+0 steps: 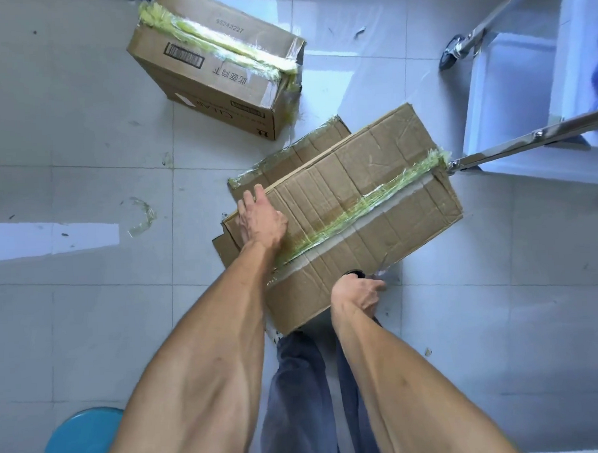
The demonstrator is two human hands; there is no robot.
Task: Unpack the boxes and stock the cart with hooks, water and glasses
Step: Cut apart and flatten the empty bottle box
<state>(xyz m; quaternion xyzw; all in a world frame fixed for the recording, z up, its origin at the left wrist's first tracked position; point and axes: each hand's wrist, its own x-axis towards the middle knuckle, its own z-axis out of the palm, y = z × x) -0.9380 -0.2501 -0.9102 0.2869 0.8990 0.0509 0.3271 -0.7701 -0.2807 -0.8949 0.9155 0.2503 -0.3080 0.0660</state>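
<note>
Cardboard box in hand: the near box lies on the tiled floor, just in front of the person's legs and beside the cart. Its top seam is sealed with yellowish tape from edge to edge.
Under it: a flattened piece of cardboard with the same tape on its far edge.
Second box: another closed box stands farther away on the floor, well apart from the first one and also taped.
Left hand: the left hand lies flat on the top of the near box, at the left end of the seam, fingers spread; it presses and does not clasp anything.
Right hand: the right hand has a clenched grip on a dark handle; a thin blade tip shows just beyond the fingers at the near edge of the box. I think it is scissors, but the tool is too small to say surely.
Step, as I judge: cutting the tape; nothing is unpacked yet.
Handling: the creased walls look soft and will bend under pressure. The box may hold glasses or water, so it may be heavy and fragile; cut shallow along the seam only. To move it, take hold under the bottom corners, not by the flaps.
</note>
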